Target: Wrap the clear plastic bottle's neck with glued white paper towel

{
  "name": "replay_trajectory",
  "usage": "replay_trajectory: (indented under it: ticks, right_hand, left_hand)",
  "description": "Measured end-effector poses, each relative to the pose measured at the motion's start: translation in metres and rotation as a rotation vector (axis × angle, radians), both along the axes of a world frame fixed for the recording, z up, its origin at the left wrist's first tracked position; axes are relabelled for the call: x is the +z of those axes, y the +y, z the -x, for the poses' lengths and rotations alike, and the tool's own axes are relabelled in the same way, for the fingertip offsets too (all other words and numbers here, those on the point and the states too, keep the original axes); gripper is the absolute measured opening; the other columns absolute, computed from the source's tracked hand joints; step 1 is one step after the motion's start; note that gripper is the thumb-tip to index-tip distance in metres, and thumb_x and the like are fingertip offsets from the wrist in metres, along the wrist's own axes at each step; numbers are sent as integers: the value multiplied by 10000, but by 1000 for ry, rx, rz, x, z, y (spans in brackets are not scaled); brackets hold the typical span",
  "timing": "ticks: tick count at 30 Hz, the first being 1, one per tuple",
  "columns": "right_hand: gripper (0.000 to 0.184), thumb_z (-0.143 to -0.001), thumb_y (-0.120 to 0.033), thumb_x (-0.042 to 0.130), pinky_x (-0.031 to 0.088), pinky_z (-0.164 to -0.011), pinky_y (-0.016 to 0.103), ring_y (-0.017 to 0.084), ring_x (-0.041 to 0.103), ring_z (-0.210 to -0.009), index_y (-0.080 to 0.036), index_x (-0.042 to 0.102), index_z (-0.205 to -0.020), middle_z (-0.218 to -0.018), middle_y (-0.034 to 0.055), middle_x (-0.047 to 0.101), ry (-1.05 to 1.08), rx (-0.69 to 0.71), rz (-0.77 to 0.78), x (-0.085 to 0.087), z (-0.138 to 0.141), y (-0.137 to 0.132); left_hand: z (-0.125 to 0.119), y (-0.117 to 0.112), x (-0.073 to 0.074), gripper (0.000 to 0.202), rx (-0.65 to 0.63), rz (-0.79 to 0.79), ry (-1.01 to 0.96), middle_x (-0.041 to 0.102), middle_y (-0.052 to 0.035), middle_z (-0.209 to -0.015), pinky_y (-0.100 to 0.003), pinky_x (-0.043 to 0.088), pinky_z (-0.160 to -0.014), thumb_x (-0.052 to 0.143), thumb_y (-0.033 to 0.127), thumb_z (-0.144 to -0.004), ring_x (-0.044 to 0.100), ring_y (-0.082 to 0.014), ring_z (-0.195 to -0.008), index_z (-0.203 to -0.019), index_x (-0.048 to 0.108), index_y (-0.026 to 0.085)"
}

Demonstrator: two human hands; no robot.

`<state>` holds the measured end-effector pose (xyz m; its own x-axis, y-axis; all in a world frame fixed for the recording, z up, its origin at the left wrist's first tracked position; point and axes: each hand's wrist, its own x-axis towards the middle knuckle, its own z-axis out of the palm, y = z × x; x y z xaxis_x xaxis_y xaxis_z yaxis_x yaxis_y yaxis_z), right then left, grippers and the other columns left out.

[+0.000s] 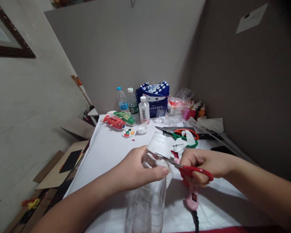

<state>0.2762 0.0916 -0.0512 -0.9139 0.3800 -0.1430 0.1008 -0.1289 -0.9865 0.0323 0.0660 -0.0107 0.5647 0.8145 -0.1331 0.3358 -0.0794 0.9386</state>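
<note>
My left hand (140, 168) is wrapped round a transparent plastic bottle (149, 207), its thumb lying across the near side. White textured paper (158, 142) covers the bottle's far end, and a loose piece hangs at its right side. In my right hand (195, 161) is a pair of red-handled scissors (171, 160), its blades reaching across the bottle just below the white paper. Whether the blades touch the bottle or the paper, I cannot tell. A pink glue gun (192, 197) lies under my right hand, partly hidden by it, with a black cord running towards me.
Beyond the hands lie large scissors with orange and green handles (195, 145) and white paper scraps (188, 138). Farther back are a paint palette (128, 132), red (113, 122) and green (124, 117) decorated bottles, a white-capped bottle (144, 111), a blue package (155, 97) and paint bottles (201, 111).
</note>
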Motion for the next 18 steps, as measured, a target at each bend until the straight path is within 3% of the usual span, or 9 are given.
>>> replay_trajectory:
  ticks: [9,15,18]
  right_hand:
    - [595,-705,-672,695,210,-310,163,27,319,-325,-145,495,-515,-431,-63,450,-31,-23,2,3,1,-3]
    - [450,-719,-487,773,388,-452,196,77,479,-436,-127,575,-535,-465,-31,522,-62,-10,-10,10,-1,-16]
    - [424,-732,-493,759,406,-506,209,78,452,-501,-144,562,-594,-532,-42,491,25,-172,-62,16,2,-28]
  left_hand:
    - [0,2,-2,338,-4,-25,4,675,-35,-924,-275,464,-711,715,384,-769,592,-174,-813,-1006,627,161]
    - [2,1,5,352,-43,-35,-32,672,-33,-975,-292,464,-775,727,348,-762,596,-196,-896,-1045,613,173]
    - [4,0,7,337,-20,-31,-28,666,-24,-939,-272,458,-738,730,351,-761,588,-179,-855,-1017,616,165]
